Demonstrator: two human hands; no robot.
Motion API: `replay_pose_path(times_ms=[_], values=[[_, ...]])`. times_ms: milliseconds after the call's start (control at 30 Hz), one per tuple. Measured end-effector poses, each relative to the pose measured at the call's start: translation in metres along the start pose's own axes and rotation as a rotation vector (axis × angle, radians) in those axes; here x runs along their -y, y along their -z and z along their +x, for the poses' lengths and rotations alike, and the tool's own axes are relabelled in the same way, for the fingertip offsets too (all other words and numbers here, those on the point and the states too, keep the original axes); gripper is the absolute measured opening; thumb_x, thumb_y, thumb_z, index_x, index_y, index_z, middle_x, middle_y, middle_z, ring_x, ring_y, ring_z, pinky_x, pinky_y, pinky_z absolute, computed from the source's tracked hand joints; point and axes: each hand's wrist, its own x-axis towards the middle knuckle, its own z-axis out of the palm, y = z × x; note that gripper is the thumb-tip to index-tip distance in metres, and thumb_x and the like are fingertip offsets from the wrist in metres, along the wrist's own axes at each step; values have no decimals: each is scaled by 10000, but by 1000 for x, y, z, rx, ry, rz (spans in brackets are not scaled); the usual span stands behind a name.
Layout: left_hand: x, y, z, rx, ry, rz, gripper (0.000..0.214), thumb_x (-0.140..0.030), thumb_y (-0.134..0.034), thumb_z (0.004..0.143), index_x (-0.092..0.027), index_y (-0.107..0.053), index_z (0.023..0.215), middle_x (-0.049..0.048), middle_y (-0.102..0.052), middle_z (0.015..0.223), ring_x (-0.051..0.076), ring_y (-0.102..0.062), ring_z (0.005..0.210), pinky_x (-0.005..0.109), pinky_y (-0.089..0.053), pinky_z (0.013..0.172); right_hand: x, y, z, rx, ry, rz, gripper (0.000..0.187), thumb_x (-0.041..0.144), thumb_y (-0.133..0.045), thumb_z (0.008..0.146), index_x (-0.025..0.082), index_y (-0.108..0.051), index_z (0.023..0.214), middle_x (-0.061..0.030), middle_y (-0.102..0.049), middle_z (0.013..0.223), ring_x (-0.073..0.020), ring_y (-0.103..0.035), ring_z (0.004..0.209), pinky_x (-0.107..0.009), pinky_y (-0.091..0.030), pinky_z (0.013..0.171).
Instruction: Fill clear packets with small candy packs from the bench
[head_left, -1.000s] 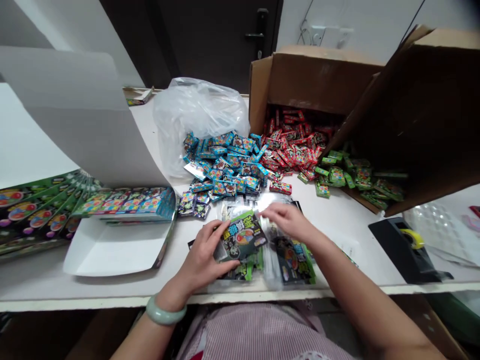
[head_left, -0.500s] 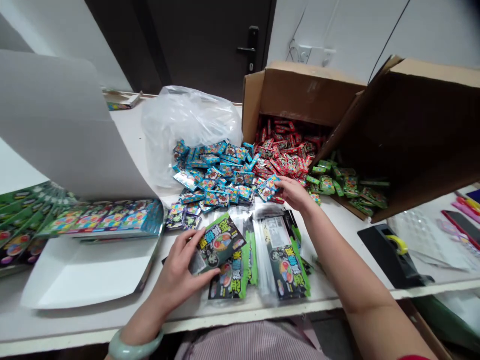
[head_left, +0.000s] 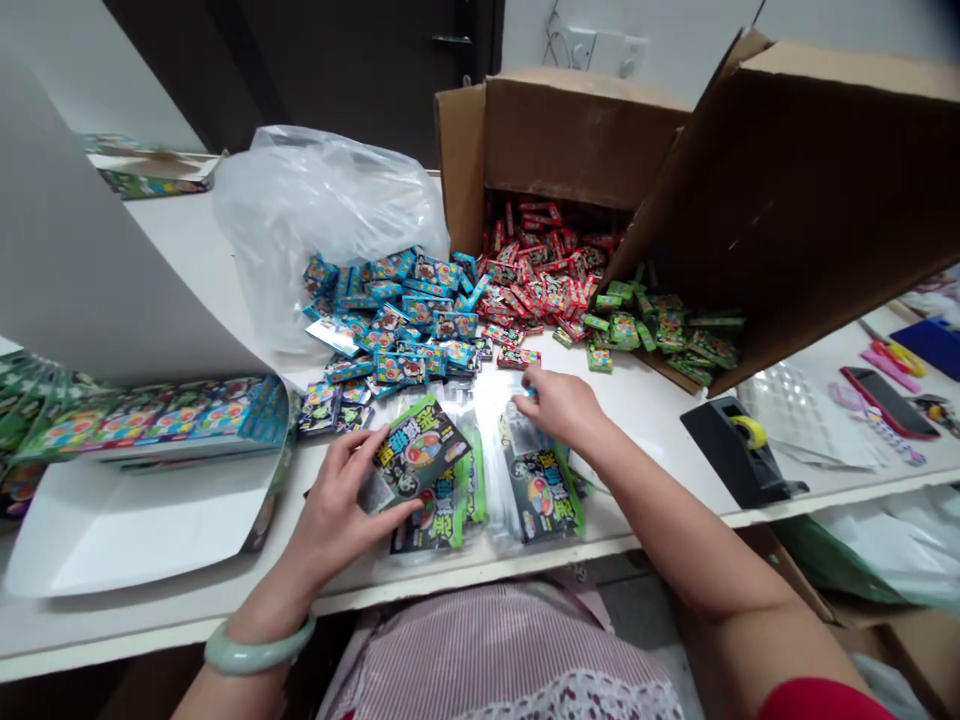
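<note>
My left hand [head_left: 341, 495], wearing a pale green bangle [head_left: 259, 648], is closed on a black-and-green printed candy pouch [head_left: 424, 450], thumb below and fingers along its left edge. Under it lie more such pouches, and a second stack of pouches [head_left: 541, 495] in clear plastic sits to the right. Over that stack's top end, my right hand [head_left: 562, 408] is pinched on a small blue candy packet, mostly hidden by the fingers. Just beyond are piles of blue packets [head_left: 401, 368], red packets [head_left: 544, 290] and green packets [head_left: 664, 330], with a few purple packets [head_left: 330, 408] at the left.
A tipped cardboard box [head_left: 570, 140] stands behind the red and green piles. A clear plastic bag [head_left: 330, 200] lies behind the blue pile. At left is an open white display box [head_left: 150, 515]; at right, a black tape dispenser [head_left: 731, 455] and a phone [head_left: 889, 402].
My right hand has drawn back from the packet piles toward the pouches, bringing the blue packet along. My left hand keeps its hold on the pouch. The view has shifted.
</note>
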Motion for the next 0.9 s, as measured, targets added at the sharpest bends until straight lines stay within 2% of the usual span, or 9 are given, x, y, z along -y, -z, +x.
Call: replay_pose_path(times_ms=[133,233,300,433,500,567,633,700,900], values=[[-4,-5,2,21,-20,-31,808,-523,-685,761,-312,-304,1441,85,-425,1243,301,-480,1153,483,-454,989,1,-3,12,139,-38,101,587,625,-526,832,128,-601,1136,-173,-689,941,-294,-641,868,-378,-459,748],[-1,1,-2,-3,-25,-11,800,-535,-678,763,-311,-313,1439,84,-427,1233,296,-485,1142,476,-460,982,-21,4,6,125,54,320,490,535,-526,878,172,-556,1206,-93,-690,894,-221,-638,809,-339,-467,746],[3,5,-5,-8,-23,-6,793,-541,-673,765,-310,-320,1437,84,-427,1230,298,-484,1142,476,-460,982,-38,8,-6,177,213,332,503,463,-651,812,201,-545,1227,-96,-676,1037,-229,-619,950,-358,-462,842],[4,2,-7,69,-40,-45,805,-509,-694,760,-306,-312,1439,83,-425,1254,301,-479,1161,471,-453,996,-53,2,-31,281,441,172,759,377,-813,633,253,-508,1317,-125,-458,1418,-328,-363,1328,-501,-313,1062],[1,-2,-5,118,-45,-51,824,-479,-710,754,-295,-300,1444,90,-418,1268,302,-473,1171,471,-442,1009,-51,-2,-38,222,448,146,744,333,-788,650,216,-500,1326,-150,-475,1383,-327,-396,1301,-514,-329,1057],[-4,-4,-4,146,-53,-50,840,-453,-722,749,-285,-288,1448,98,-413,1276,305,-463,1185,476,-428,1023,-44,0,-44,65,445,186,705,311,-748,685,183,-487,1327,-155,-506,1319,-299,-446,1251,-482,-374,1042],[-10,-4,-2,161,-77,-60,849,-437,-725,749,-281,-277,1454,105,-412,1278,307,-455,1196,479,-422,1030,-34,8,-48,-119,443,216,699,317,-723,717,199,-454,1351,-140,-488,1322,-286,-433,1254,-470,-380,1053],[-15,-2,0,169,-104,-75,860,-433,-727,749,-277,-267,1459,111,-412,1280,309,-452,1200,478,-424,1030,-22,19,-51,-195,490,167,689,345,-714,747,219,-440,1366,-130,-472,1344,-294,-416,1256,-482,-371,1063],[-22,0,0,164,-140,-96,886,-430,-747,727,-285,-277,1464,123,-428,1291,325,-461,1195,497,-424,1024,5,40,-54,58,703,-82,678,386,-760,725,228,-502,1332,-123,-504,1341,-327,-459,1176,-494,-428,992]])
